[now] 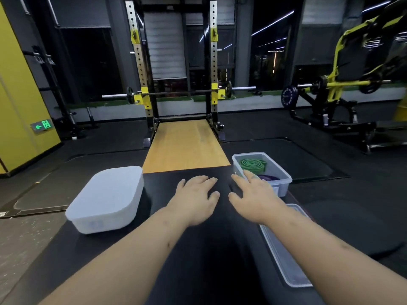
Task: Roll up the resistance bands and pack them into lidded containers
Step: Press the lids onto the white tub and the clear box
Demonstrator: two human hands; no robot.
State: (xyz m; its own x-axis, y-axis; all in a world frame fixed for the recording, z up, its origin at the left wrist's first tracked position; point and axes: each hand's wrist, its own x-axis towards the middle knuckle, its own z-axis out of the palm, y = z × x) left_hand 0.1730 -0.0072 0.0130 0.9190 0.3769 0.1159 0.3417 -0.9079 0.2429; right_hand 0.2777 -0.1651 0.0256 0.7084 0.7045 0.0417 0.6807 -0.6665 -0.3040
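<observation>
Head view.

1. Arms: both bare forearms reach forward, side by side, over a black top (187,271).
2. Left hand (196,195): palm down, fingers straight and slightly spread, thumb out toward the right hand. It lies flat on the top and holds nothing.
3. Right hand (253,195): palm down, fingers straight and fanned, angled toward the clear box (284,181). It holds nothing. The fingertips reach the box's near left wall; whether they touch it cannot be told.
4. A small dark shape lies on the top between the two hands; what it is cannot be told.
5. Clear box: at the far right corner of the top, uncovered.
6. Green band (253,165): rolled into a flat coil, lying in the far half of the clear box.
7. Purple band (269,178): in the near half of the same box, partly hidden by the right hand.
8. Lid (282,256): clear, lying flat along the right edge of the top, partly under the right forearm.
9. White box (108,199): on the left side of the top, covered, well apart from the left hand.
10. Beyond the top: a wooden platform (185,146) leads to a rack (141,62) carrying a barbell (180,92).
</observation>
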